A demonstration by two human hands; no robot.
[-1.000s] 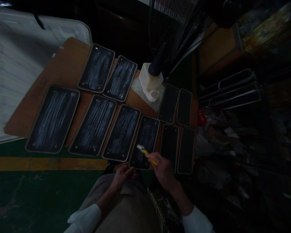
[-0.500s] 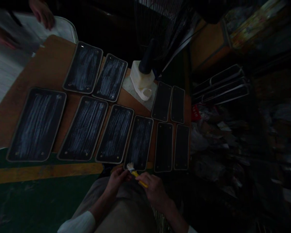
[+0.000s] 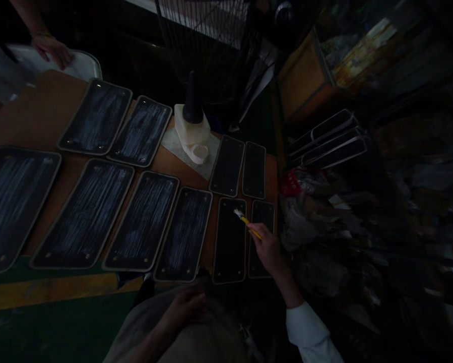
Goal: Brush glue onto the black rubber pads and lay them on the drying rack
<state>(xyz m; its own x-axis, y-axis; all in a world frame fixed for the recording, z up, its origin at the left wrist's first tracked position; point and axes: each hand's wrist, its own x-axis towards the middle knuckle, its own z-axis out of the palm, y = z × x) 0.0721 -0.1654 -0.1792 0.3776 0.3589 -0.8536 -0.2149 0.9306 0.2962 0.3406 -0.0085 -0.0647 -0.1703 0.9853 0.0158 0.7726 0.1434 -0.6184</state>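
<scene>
"Step in hand?"
"Coating, I judge. Right hand (image 3: 268, 250) is gripping a yellow-handled brush (image 3: 250, 226); bristles (image 3: 237, 212) are hovering over or touching, can't tell, the far end of an unstreaked dark panel (image 3: 229, 247) on the brown tabletop (image 3: 33, 108). A white-streaked panel (image 3: 183, 234) is lying just left."
"Left hand (image 3: 188, 304)?"
"Hanging loosely half-open above the lap (image 3: 207, 335), holding nothing visible."
"Next move?"
"Probably calling for lengthwise strokes, left hand steadying the near edge."

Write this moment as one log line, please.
right hand: holds yellow brush over unstreaked panel; left hand: near lap; streaked panels: further left
</scene>
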